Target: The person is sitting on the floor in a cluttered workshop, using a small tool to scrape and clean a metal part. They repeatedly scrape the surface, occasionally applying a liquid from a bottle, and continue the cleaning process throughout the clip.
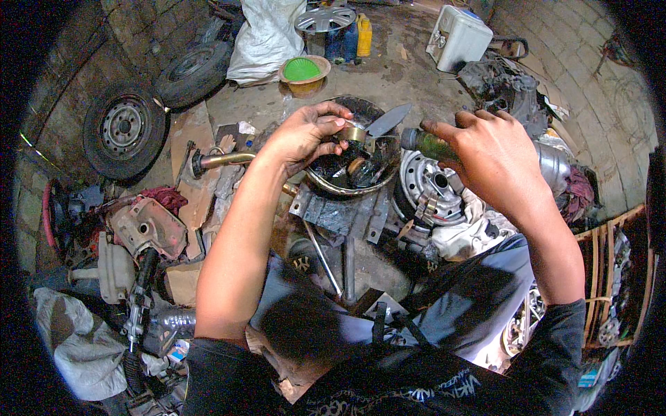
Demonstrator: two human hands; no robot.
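Observation:
My left hand [316, 135] pinches a brass-coloured metal ring [354, 134] over a round black pan [333, 188]. A grey pointed blade [388, 119] sticks out beyond the ring, over the pan's far right rim; what holds it is hidden. Dark, oily-looking parts [361, 168] lie in the pan. My right hand [492, 149] is wrapped round a bottle, tipped on its side with its dark greenish neck [424, 143] toward the pan. A clear, shiny bottle body [553, 168] shows beyond the hand.
A steel wheel rim [430, 182] lies right of the pan, near white cloth [458, 239]. Metal rods [322, 256] lie in front. Two tyres [125, 128] lean at the left wall. A bowl with a green basket [302, 69] and a white box [458, 38] stand behind.

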